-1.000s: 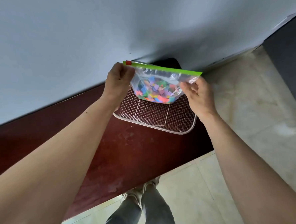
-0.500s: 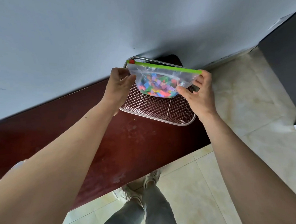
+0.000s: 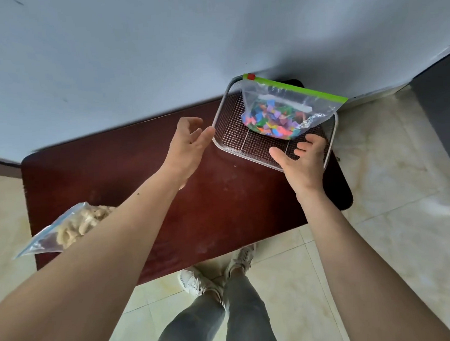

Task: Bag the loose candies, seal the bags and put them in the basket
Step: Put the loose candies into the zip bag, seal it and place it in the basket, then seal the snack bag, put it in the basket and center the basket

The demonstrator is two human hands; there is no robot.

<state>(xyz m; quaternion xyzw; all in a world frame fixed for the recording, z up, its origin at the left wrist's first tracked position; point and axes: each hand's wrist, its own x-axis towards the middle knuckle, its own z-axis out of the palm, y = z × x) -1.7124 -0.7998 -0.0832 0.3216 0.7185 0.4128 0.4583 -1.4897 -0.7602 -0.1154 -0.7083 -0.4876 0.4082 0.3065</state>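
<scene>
candy bag (image 3: 283,114) in basket (image 3: 246,145), out of grip

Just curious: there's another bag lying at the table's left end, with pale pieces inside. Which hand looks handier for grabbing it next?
Probably the left hand. It is open and empty, and its arm already passes right over the second bag. The right hand, also empty, hovers over the basket at the far right end.

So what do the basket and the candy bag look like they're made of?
Basket: seemingly metal, a fine wire-mesh grid in a pale, rounded frame; the table's dark top shows through. Candy bag: thin clear plastic film, glossy and creased, candies visible inside, with a green strip and red slider along its top.
</scene>
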